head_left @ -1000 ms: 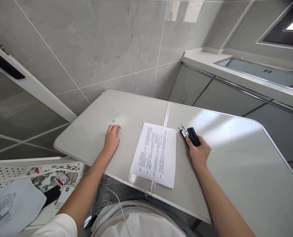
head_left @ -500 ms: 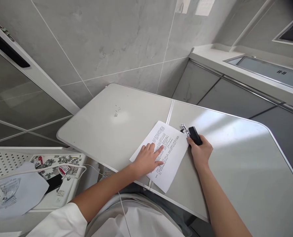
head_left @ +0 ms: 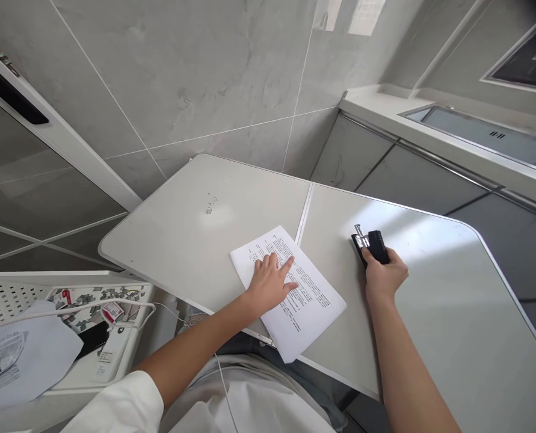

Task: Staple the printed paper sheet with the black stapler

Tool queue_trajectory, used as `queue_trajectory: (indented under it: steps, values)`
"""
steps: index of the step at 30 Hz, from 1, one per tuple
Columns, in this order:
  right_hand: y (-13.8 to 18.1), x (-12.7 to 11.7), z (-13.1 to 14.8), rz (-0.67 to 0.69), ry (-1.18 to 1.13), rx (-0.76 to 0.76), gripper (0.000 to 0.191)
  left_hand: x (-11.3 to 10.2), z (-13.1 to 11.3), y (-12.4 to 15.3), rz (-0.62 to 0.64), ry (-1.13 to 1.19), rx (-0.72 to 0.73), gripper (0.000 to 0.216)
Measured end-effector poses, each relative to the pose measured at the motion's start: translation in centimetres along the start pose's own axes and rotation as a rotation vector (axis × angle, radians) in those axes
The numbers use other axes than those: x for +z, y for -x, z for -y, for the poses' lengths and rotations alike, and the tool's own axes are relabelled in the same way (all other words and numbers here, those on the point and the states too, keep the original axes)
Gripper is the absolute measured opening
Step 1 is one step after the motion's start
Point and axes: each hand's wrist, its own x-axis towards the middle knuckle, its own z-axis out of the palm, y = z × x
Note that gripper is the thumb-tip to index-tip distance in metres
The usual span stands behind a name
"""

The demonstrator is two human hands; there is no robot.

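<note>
Printed paper [head_left: 315,294] lies across the seam of the folding table, turned at an angle. My left hand [head_left: 270,285] rests flat on the sheet, fingers spread over the text. To the right of the paper, my right hand [head_left: 385,276] is wrapped round a black stapler [head_left: 378,246]. The stapler's jaws are spread apart, and a shiny metal part shows at its far end. A gap of bare tabletop separates it from the paper. Whether the paper is one sheet or a stack, I cannot tell.
Several tiny staples [head_left: 210,207] lie on the left half of the white table [head_left: 168,222]. At lower left stands a white perforated basket [head_left: 135,337] with paper, a dark flat object and small metal bits. A counter with a sink [head_left: 470,129] runs along the right.
The stapler in my right hand has moved right, away from the paper's edge. The paper has turned under my left hand, its right corner now lower.
</note>
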Motion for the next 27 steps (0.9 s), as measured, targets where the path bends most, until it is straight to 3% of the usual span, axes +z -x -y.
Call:
queue_trajectory:
  steps: [3,9,17,19,22,27]
  values:
    - [0.3,0.0,0.2,0.036,0.007,-0.028,0.043,0.3,1.6,-1.0,0.104,-0.004,0.189,0.058]
    - [1.1,0.1,1.1,0.124,0.002,-0.118,0.047,-2.4,6.1,-4.3,0.292,0.102,0.492,0.058]
    - [2.9,1.0,2.5,0.213,-0.029,-0.171,0.045,-2.2,5.3,-7.8,0.366,0.119,0.767,0.050]
    - [3.2,1.1,2.9,0.227,-0.034,-0.190,0.046,-2.4,5.0,-8.2,0.364,0.186,0.751,0.048]
    - [3.6,1.3,3.5,0.241,-0.036,-0.208,0.047,-3.1,5.4,-8.6,0.277,0.409,0.601,0.047]
    - [4.1,1.9,5.2,0.381,-0.084,-0.277,0.042,-3.2,8.1,-10.2,-0.153,0.791,0.204,0.037]
